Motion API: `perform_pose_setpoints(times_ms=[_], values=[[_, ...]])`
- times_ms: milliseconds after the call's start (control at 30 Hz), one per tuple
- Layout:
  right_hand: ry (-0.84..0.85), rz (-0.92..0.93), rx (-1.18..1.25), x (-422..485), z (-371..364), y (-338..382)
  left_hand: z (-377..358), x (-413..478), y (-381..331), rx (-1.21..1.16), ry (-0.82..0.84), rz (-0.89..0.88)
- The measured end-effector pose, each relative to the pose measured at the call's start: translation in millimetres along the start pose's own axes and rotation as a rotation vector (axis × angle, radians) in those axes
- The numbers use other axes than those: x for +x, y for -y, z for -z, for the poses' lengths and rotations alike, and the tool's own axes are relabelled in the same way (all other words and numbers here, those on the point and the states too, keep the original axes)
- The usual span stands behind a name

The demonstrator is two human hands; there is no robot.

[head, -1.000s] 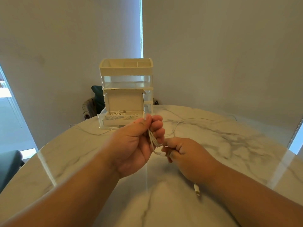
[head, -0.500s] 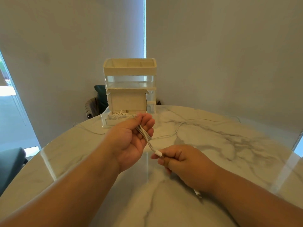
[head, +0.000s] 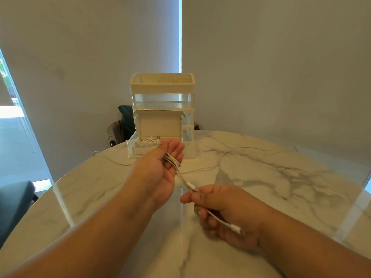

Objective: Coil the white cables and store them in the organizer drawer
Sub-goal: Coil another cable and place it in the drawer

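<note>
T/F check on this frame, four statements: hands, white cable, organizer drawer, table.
1. The left hand grips a bundle of thin white cable. True.
2. The right hand is empty. False: it pinches that cable beside a connector.
3. The clear bottom drawer of the cream plastic organizer is pulled out. True.
4. The round marble table has no cable lying on it. False: a loose white cable lies on it, right of the organizer.

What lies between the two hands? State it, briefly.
Head view: a short stretch of white cable with a plug spans the gap, from the left hand gripping it to the right hand pinching it, above the marble table.
</note>
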State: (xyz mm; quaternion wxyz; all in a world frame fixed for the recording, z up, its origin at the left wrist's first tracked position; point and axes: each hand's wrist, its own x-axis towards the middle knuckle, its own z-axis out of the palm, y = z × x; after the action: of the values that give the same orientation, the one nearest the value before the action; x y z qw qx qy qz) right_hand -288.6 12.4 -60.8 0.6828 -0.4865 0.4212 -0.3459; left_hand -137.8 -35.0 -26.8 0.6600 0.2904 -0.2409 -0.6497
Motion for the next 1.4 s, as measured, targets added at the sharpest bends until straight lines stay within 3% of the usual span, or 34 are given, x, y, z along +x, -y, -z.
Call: perform_pose_setpoints(times_ms=[100, 267, 467, 667, 733, 867, 967, 1200, 1400], values=[[0.063, -0.06, 0.228, -3.2, -10.2, 0.0, 2.3, 4.1, -6.1, -0.01, -0.027, -0.074], [-0.049, 0.047, 0.109, -1.6, -12.3, -1.5, 6.1, 5.6, 2.8, 0.238, 0.005, -0.125], [-0.086, 0.163, 0.173, -1.2, -6.6, 3.0, 5.0, -10.4, 16.5, 0.822, 0.18, -0.372], [-0.117, 0.277, 0.08, -3.2, -5.7, 5.1, 3.0, -18.8, 21.5, 0.987, 0.273, -0.445], [-0.135, 0.322, -0.007, -4.0, -3.8, 4.9, 3.2, -16.3, 19.2, 0.955, 0.238, -0.427], [-0.134, 0.351, -0.372, -8.6, -4.4, 3.0, 3.2, -3.5, 13.7, 0.444, 0.081, -0.084], [-0.128, 0.351, -0.515, -10.5, -4.1, 2.7, 5.4, 3.2, 2.5, 0.231, -0.005, 0.027], [-0.168, 0.398, -0.871, -11.7, 1.7, 3.3, 10.0, 11.4, -14.4, 0.127, -0.065, 0.104], [-0.224, 0.374, -0.853, -11.7, 7.8, 7.4, 8.5, 10.0, -6.9, 0.212, -0.017, 0.041]])
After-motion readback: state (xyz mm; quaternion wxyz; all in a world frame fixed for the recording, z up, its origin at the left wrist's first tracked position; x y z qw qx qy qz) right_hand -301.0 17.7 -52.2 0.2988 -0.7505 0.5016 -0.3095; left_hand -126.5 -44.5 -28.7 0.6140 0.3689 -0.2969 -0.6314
